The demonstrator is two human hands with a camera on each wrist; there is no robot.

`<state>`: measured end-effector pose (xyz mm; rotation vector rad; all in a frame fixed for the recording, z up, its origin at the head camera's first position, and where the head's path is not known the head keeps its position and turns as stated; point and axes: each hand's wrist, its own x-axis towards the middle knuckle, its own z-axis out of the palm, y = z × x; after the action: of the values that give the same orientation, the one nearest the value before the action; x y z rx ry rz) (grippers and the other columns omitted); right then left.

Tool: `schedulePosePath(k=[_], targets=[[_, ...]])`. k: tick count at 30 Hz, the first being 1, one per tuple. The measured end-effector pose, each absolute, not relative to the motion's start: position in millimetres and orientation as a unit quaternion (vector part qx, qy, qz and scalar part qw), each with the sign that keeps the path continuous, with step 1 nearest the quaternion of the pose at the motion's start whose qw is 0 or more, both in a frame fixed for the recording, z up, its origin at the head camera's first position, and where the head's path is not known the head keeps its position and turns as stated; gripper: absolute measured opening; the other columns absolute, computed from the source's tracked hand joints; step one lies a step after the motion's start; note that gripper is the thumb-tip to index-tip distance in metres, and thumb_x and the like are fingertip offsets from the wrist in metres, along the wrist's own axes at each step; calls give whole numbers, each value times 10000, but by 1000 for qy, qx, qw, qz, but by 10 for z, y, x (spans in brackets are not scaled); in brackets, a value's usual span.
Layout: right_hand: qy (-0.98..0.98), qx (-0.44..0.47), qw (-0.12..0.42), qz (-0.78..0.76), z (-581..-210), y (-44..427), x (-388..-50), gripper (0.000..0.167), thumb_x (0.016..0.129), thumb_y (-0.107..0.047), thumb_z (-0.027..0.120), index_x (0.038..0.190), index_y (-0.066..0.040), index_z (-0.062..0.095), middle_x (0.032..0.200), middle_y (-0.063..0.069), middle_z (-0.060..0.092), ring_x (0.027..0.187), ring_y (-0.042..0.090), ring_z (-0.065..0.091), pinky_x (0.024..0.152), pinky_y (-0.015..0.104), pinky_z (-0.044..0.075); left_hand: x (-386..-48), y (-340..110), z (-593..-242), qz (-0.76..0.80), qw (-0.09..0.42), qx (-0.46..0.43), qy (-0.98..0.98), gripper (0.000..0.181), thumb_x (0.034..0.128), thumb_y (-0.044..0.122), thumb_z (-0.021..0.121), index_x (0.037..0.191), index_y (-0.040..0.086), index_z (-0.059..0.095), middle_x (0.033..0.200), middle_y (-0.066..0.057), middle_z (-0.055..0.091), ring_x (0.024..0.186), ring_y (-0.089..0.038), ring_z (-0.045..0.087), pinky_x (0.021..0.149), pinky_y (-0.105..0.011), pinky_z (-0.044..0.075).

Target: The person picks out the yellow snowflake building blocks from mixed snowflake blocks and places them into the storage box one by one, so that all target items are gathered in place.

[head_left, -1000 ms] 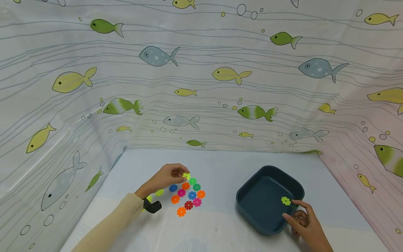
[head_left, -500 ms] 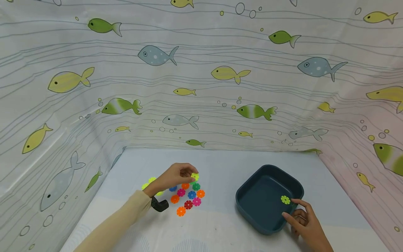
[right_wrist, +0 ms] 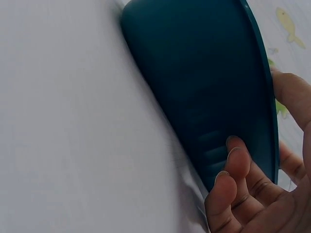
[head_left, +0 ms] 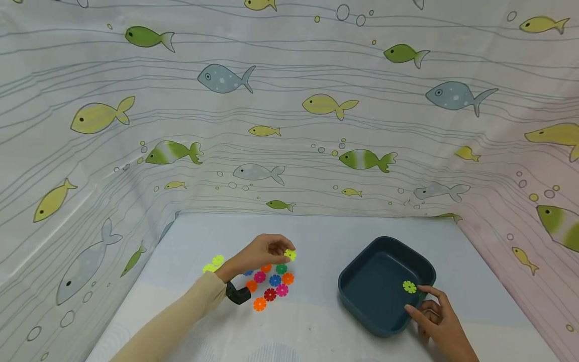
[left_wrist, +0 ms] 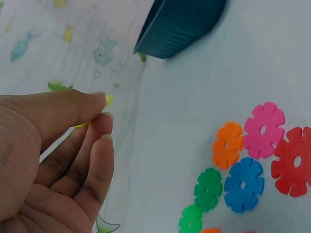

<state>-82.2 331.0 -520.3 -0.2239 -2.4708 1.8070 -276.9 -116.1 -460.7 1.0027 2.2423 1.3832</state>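
Between thumb and fingertips my left hand (head_left: 264,251) pinches a yellow notched plastic disc (head_left: 290,255), held above the table; in the left wrist view the fingers hide most of it. Below lie several flower-shaped discs, among them a dark red disc (head_left: 270,294), an orange disc (head_left: 260,304) and a blue disc (left_wrist: 244,185). My right hand (head_left: 438,318) grips the near right side of a dark blue square bin (head_left: 373,296). In the right wrist view its fingers lie on the bin's outer wall (right_wrist: 194,73). One yellow-green disc (head_left: 409,287) is inside the bin.
Two yellow discs (head_left: 218,260) are partly visible left of my left wrist. A black wrist strap piece (head_left: 238,293) sits under that wrist. Fish-printed sheeting (head_left: 289,151) walls in the pale table (head_left: 312,322) at the back and both sides.
My left hand has moved right with the yellow disc, past the far edge of the loose discs. My right hand and the bin have stayed in place.
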Motion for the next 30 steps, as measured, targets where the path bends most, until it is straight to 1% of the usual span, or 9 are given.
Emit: schedulePosePath(k=[4, 11, 15, 19, 24, 30], targets=[[-800, -79, 31, 595, -5211, 3287, -801, 592, 1006, -174, 691, 1456, -148, 307, 864, 115, 601, 559, 267, 536, 482, 388, 504, -2762, -1095, -4642, 487, 169, 352, 781, 229, 953, 210, 766, 1177, 195, 722, 1028, -13, 703, 899, -219, 672, 819, -330, 580], [-801, -87, 34, 591, -5179, 3267, -794, 620, 1007, -191, 691, 1474, -113, 291, 883, 134, 590, 558, 276, 528, 478, 392, 500, -2769, -936, -4602, 490, 182, 360, 773, 240, 948, 222, 772, 1183, 203, 725, 1076, 10, 718, 931, -213, 678, 845, -331, 579], [-808, -90, 33, 582, -5152, 3269, -811, 634, 1002, -203, 699, 1474, -103, 288, 881, 128, 584, 560, 271, 532, 490, 382, 506, -2783, -834, -4569, 482, 177, 376, 771, 238, 948, 204, 771, 1181, 200, 726, 1091, 30, 720, 934, -195, 674, 846, -317, 576], [-807, -92, 31, 583, -5128, 3260, -833, 625, 995, -204, 709, 1461, -131, 299, 874, 119, 584, 562, 268, 537, 496, 377, 509, -2791, -739, -4545, 475, 173, 390, 770, 232, 950, 195, 767, 1178, 192, 723, 1080, 45, 719, 933, -176, 668, 843, -311, 571], [-804, -94, 33, 587, -5124, 3253, -841, 605, 994, -174, 707, 1449, -157, 308, 862, 112, 581, 561, 273, 532, 491, 374, 499, -2775, -620, -4542, 466, 177, 394, 772, 236, 950, 231, 770, 1182, 224, 723, 1072, 69, 721, 942, -158, 668, 835, -309, 566], [-805, -87, 32, 586, -5133, 3265, -839, 607, 998, -181, 702, 1455, -162, 302, 862, 116, 591, 569, 285, 543, 498, 380, 507, -2762, -458, -4542, 485, 193, 401, 753, 242, 947, 209, 772, 1183, 196, 724, 1041, 28, 715, 919, -176, 664, 850, -318, 576]])
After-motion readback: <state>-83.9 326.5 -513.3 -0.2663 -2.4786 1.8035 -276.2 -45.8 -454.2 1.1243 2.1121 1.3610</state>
